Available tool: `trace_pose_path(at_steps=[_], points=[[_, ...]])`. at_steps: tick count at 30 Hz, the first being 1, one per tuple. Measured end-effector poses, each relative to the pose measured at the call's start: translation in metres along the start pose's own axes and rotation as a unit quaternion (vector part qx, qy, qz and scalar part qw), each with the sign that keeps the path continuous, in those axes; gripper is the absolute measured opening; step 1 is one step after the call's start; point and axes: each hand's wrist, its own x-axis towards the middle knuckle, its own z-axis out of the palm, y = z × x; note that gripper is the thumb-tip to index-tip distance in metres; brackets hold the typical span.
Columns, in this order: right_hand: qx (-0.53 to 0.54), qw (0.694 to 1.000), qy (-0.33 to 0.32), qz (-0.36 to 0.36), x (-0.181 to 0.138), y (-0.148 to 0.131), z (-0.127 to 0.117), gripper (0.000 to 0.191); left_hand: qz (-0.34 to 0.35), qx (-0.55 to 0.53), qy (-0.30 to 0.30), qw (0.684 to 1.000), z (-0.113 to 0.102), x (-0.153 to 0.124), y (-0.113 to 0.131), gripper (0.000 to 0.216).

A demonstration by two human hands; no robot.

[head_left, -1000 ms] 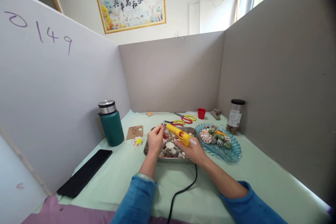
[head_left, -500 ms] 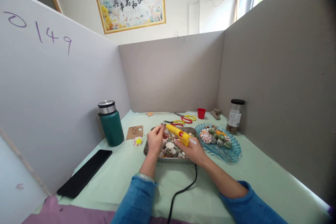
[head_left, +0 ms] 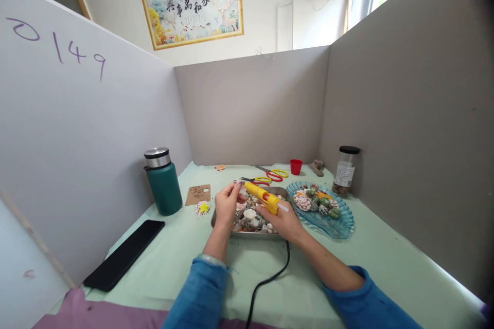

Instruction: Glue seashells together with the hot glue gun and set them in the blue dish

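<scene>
The right grip (head_left: 284, 223) is clamped on the glue gun (head_left: 265, 197), above the tray (head_left: 254, 235) of shells (head_left: 250, 214). The left grip (head_left: 227, 206) pinches a piece (head_left: 236, 184) too small to identify, just beside the nozzle (head_left: 243, 183)

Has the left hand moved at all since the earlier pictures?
Yes, slightly: judged against the metal tray, the left hand has shifted a little to the left, away from the tip of the yellow glue gun.
</scene>
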Motion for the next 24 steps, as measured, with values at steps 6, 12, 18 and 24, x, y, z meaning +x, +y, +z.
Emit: trace_pose_path(at_steps=[6, 12, 18, 24], points=[[-0.008, 1.0, 0.017, -0.003, -0.0004, -0.0004, -0.0001, 0.027, -0.022, -0.03, 0.011, 0.999, -0.0009, 0.0029, -0.0024, 0.038], [-0.002, 1.0, 0.012, -0.002, -0.0002, 0.0, -0.0003, 0.027, -0.011, -0.012, 0.005, 1.0, -0.0014, 0.0024, -0.0026, 0.038], [-0.007, 1.0, 0.007, -0.004, -0.0003, -0.0005, -0.0006, 0.027, 0.0, 0.004, 0.003, 1.0, 0.0001, 0.0003, -0.0002, 0.037], [-0.01, 1.0, 0.015, 0.009, -0.0005, -0.0019, -0.0013, 0.03, -0.008, -0.013, 0.004, 1.0, 0.0003, 0.0014, -0.003, 0.04]])
